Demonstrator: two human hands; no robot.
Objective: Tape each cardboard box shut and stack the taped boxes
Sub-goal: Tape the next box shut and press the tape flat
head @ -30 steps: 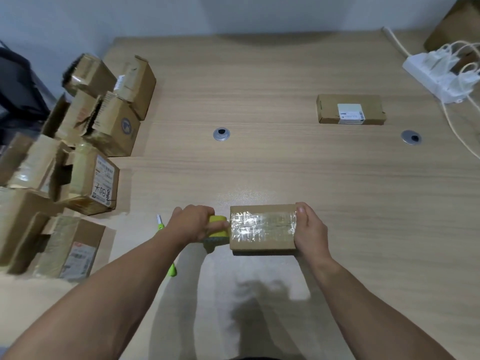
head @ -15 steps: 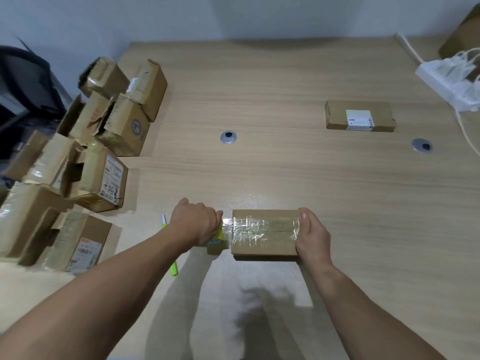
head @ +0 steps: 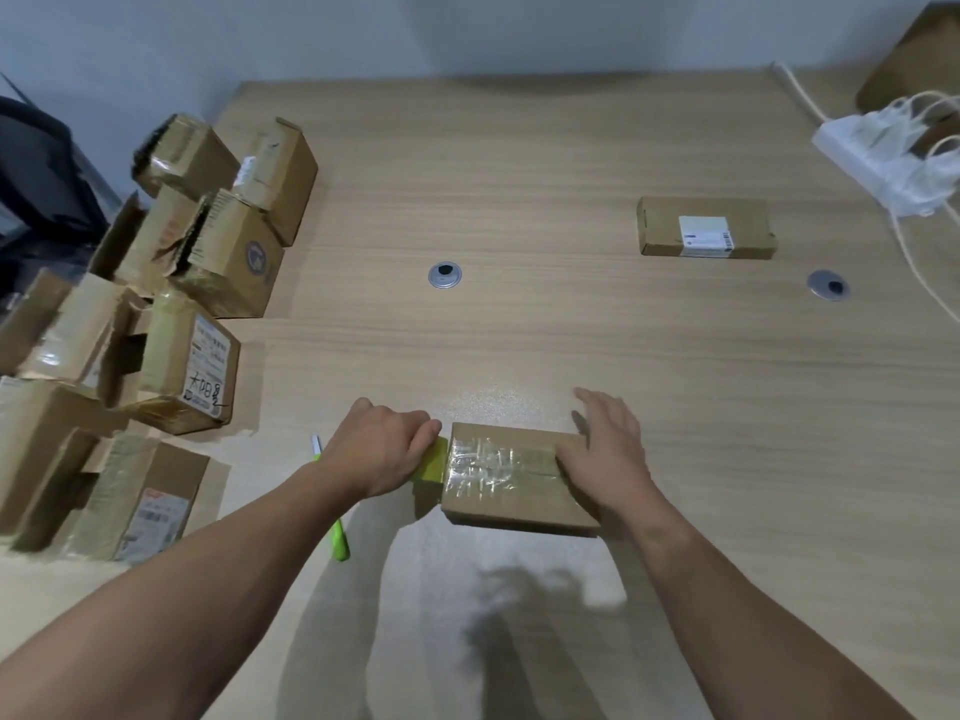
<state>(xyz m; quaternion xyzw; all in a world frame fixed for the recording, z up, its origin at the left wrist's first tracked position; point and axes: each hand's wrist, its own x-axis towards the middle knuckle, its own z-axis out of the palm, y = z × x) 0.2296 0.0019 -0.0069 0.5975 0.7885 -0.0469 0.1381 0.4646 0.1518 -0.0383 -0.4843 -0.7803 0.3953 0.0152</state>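
Observation:
A flat cardboard box (head: 511, 504) lies on the wooden table (head: 519, 174) in front of me, with clear shiny tape across its top. My left hand (head: 384, 454) grips a yellow-green tape dispenser (head: 432, 462) pressed against the box's left end. My right hand (head: 605, 449) lies with straight fingers on the box's right part, palm down. Another flat box with a white label (head: 706, 228) sits alone at the far right.
A heap of several worn cardboard boxes (head: 156, 324) fills the table's left side. A green utility knife (head: 332, 511) lies under my left forearm. Two round cable grommets (head: 445, 275) (head: 828, 285) sit mid-table. A white power strip with cables (head: 893, 158) is at the far right.
My right hand left the box's right end and now lies flat on top of the box. The box has turned slightly. My left hand stays on the dispenser.

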